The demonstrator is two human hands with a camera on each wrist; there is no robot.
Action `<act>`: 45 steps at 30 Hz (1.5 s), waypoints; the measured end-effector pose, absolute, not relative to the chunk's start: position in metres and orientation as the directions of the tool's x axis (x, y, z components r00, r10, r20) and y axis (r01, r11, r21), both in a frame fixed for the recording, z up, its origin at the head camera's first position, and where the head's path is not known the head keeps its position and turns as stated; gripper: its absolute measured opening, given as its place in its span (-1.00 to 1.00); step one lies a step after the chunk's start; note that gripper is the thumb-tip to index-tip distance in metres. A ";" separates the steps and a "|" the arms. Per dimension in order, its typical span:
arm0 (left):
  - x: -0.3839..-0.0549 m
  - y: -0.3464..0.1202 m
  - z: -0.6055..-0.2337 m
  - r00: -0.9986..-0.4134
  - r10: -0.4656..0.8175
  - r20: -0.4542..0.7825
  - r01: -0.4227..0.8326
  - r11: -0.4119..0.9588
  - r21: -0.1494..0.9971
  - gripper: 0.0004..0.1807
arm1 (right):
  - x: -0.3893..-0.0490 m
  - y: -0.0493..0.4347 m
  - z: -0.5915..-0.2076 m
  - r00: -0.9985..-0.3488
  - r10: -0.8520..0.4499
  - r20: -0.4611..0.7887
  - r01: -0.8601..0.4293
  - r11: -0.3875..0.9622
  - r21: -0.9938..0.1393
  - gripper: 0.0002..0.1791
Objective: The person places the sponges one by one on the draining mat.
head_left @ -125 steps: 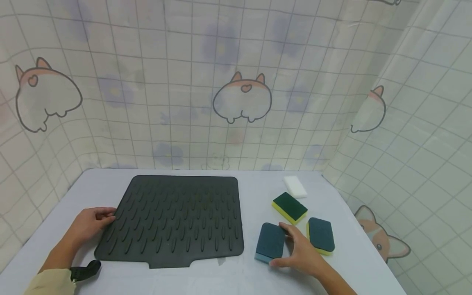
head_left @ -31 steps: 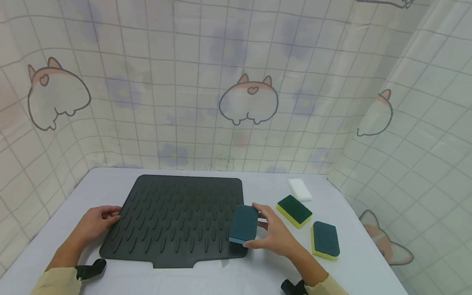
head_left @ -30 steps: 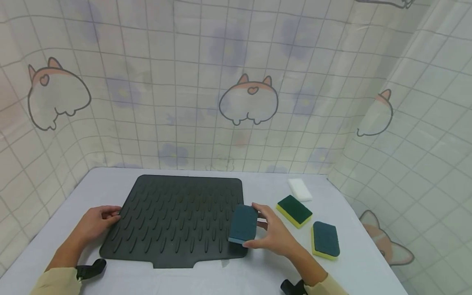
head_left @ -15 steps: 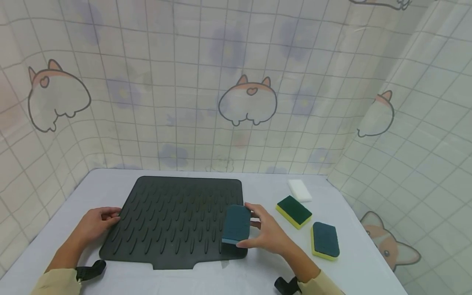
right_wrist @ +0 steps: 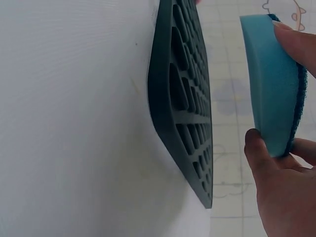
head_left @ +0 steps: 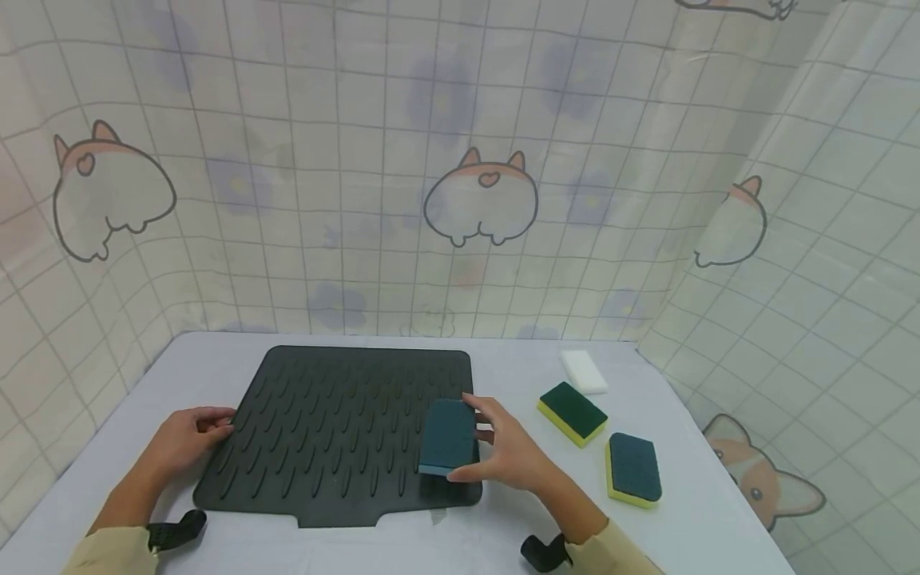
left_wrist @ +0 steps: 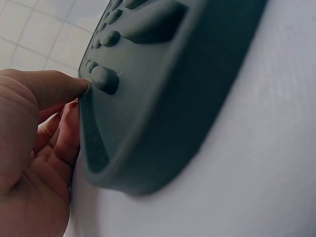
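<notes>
The dark ridged rubber mat (head_left: 345,423) lies on the table; in the left wrist view its raised rim (left_wrist: 163,128) is close up. My left hand (head_left: 183,439) pinches the mat's left edge, thumb over the rim and the other fingers curled against its outer side. My right hand (head_left: 506,447) holds a blue scrub sponge (head_left: 449,435) by its edges, thumb at the near end and fingers at the far end. In the right wrist view the sponge's light-blue side (right_wrist: 274,79) shows, raised clear of the mat. Its dark scouring side faces up.
To the right lie a green-and-yellow sponge (head_left: 573,413), a blue-topped yellow sponge (head_left: 633,469) and a white block (head_left: 584,371). The white table (head_left: 402,551) ends at a patterned curtain (head_left: 345,160) behind and along the sides.
My right hand has lifted the blue sponge from the table right of the mat and carried it left over the mat's right part. My left hand stays at the mat's edge.
</notes>
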State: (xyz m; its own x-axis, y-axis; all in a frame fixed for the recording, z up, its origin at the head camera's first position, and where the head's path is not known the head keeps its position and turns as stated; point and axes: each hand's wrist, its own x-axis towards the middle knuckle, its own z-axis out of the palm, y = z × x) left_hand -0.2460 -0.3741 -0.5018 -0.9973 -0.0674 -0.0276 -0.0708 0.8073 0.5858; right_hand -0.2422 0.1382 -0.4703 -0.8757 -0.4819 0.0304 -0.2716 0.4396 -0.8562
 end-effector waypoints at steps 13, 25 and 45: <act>-0.246 -0.376 -0.505 -0.998 -0.063 -0.014 -0.058 0.795 0.603 -0.56 | -0.249 0.125 -0.473 -0.847 -0.530 0.044 -0.302 0.411 -0.860 0.21; -0.246 -0.376 -0.507 -0.998 -0.058 -0.010 -0.052 0.801 0.596 -0.56 | -0.251 0.108 -0.470 -0.830 -0.557 0.030 -0.308 0.412 -0.858 0.22; -0.245 -0.376 -0.507 -0.997 -0.070 -0.012 -0.064 0.800 0.596 -0.57 | -0.259 0.086 -0.472 -0.819 -0.574 0.021 -0.309 0.409 -0.859 0.19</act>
State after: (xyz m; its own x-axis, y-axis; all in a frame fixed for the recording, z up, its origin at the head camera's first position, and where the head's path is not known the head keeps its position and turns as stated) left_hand -0.2452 -0.3756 -0.5065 -0.9975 -0.0700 -0.0123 -0.0635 0.8004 0.5961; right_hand -0.2585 0.0858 -0.4725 -0.8187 -0.5739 0.0214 -0.3088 0.4085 -0.8589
